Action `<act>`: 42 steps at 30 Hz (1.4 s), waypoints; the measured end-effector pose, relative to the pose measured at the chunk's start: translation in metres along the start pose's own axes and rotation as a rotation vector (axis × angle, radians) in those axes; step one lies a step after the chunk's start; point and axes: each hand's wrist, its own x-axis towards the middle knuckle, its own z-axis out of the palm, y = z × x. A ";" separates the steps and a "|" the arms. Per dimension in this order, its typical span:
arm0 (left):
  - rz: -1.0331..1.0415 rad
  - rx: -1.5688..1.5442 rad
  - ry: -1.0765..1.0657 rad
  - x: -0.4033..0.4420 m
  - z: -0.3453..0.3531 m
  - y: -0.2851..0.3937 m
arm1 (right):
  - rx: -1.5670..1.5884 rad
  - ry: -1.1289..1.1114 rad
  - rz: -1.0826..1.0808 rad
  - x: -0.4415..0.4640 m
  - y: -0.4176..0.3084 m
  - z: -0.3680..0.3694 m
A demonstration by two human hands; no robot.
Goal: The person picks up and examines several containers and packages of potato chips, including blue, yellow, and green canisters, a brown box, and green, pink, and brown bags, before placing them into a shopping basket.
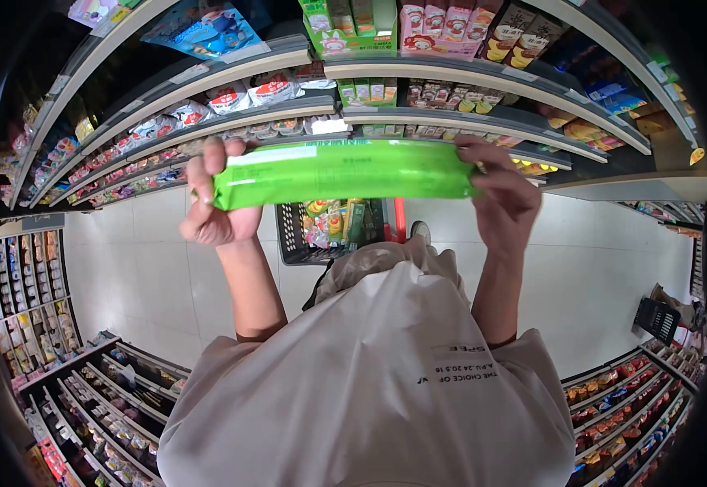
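A long bright green snack packet (345, 174) is stretched level between my two hands, in front of the shelves. My left hand (222, 199) grips its left end, fingers closed around the edge. At the other end, my right hand (503, 188) pinches the packet's corner between thumb and fingers. Printed text shows on the side facing me, too small to read. Below the packet, a dark shopping basket (292, 243) with a red handle (400, 219) stands on the floor, holding several colourful packages (339, 223); the packet hides its far side.
Curved rows of shelves (483, 69) stocked with snacks rise ahead. Pink boxes (448, 28) and green boxes (352, 24) stand on an upper shelf. More racks (102, 406) lie behind on both sides. Another dark basket (657, 318) is at the far right. Pale tiled floor (588, 260) lies between.
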 end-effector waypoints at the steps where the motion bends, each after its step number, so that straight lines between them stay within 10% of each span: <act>1: -0.036 0.015 0.054 -0.002 -0.007 -0.004 | -0.008 0.068 0.096 -0.002 0.011 -0.001; 6: -0.458 0.174 0.783 -0.041 -0.090 -0.030 | -0.124 0.362 0.660 -0.032 0.087 -0.008; 12: -0.675 0.730 0.917 -0.142 -0.156 -0.079 | -0.158 0.364 0.939 -0.092 0.174 -0.032; 19: -0.677 0.472 1.298 -0.232 -0.193 -0.111 | -0.392 0.292 1.121 -0.113 0.213 -0.059; 24: -0.715 0.213 1.437 -0.325 -0.249 -0.123 | -1.157 0.308 0.389 -0.011 0.191 -0.110; 25: -0.730 0.189 1.513 -0.335 -0.254 -0.129 | -1.172 0.267 -0.035 0.016 0.205 -0.139; 31: -0.808 0.114 1.428 -0.364 -0.267 -0.165 | -1.322 0.354 -0.270 0.173 0.111 -0.118; 36: -1.139 0.093 1.460 -0.332 -0.244 -0.161 | -1.627 0.258 -0.016 0.195 0.116 -0.127; 42: -1.072 0.077 1.324 -0.308 -0.229 -0.144 | -1.381 0.322 -0.169 0.186 0.109 -0.121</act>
